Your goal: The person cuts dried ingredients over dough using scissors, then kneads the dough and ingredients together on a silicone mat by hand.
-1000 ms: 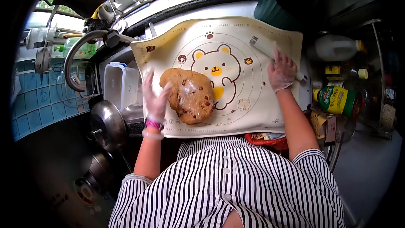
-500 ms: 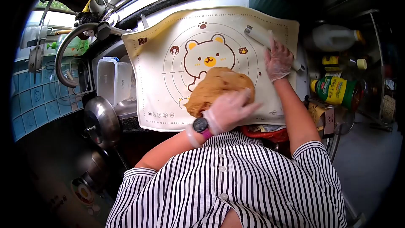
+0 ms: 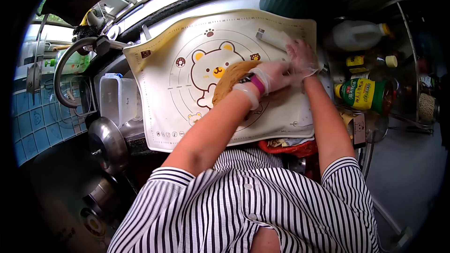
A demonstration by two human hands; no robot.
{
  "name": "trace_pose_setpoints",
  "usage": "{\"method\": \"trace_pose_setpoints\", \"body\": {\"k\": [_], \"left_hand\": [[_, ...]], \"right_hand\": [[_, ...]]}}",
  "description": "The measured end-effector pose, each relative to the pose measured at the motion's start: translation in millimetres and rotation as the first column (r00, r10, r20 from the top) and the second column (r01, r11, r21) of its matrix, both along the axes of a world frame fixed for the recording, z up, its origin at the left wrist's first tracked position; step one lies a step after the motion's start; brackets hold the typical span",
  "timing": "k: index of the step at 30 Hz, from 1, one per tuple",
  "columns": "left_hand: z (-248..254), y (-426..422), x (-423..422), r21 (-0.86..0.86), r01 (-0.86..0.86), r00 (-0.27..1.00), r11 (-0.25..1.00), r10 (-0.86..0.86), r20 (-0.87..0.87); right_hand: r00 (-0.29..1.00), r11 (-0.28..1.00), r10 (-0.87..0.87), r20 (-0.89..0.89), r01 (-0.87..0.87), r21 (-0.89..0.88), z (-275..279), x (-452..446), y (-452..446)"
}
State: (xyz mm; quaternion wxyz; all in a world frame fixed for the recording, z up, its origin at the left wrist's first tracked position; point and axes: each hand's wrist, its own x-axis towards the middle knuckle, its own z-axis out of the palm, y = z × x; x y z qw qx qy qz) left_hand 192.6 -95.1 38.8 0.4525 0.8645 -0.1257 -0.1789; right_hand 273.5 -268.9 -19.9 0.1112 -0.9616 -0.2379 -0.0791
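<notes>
A large lump of brown dough (image 3: pixel 233 78) lies on the cream bear-print mat (image 3: pixel 164 107), partly hidden by my left forearm and hand. My left hand (image 3: pixel 275 76), in a clear plastic glove with a watch at the wrist, reaches across the dough toward my right hand. Its fingers are smeared by motion, and I cannot tell whether they touch the other glove. My right hand (image 3: pixel 301 57), also gloved, is over the white rolling pin (image 3: pixel 272 38) at the mat's upper right, its fingers looking spread. Part of the pin is hidden beneath it.
On the right stand a white jug (image 3: pixel 358 35) and a green-and-yellow labelled bottle (image 3: pixel 363 93). A clear plastic container (image 3: pixel 117 100) and a metal lid (image 3: pixel 108 143) are left of the mat. A red bag (image 3: pixel 293 148) sits at the mat's front edge.
My left hand has moved from the dough's near side across it, up and right to beside my right hand. My right hand stays by the rolling pin. The whole view has shifted slightly.
</notes>
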Motion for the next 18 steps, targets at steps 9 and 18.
{"method": "trace_pose_setpoints", "body": {"k": [9,18], "left_hand": [[45,45,-100,0.327,-0.253,0.832,0.911,0.032,0.554],[-33,150,-177,0.223,-0.569,0.708,0.792,0.334,0.622]], "right_hand": [[0.87,0.475,0.065,-0.489,0.404,0.782,11,36,-24],[0.746,0.128,0.337,-0.575,0.568,0.813,53,11,-12]]}}
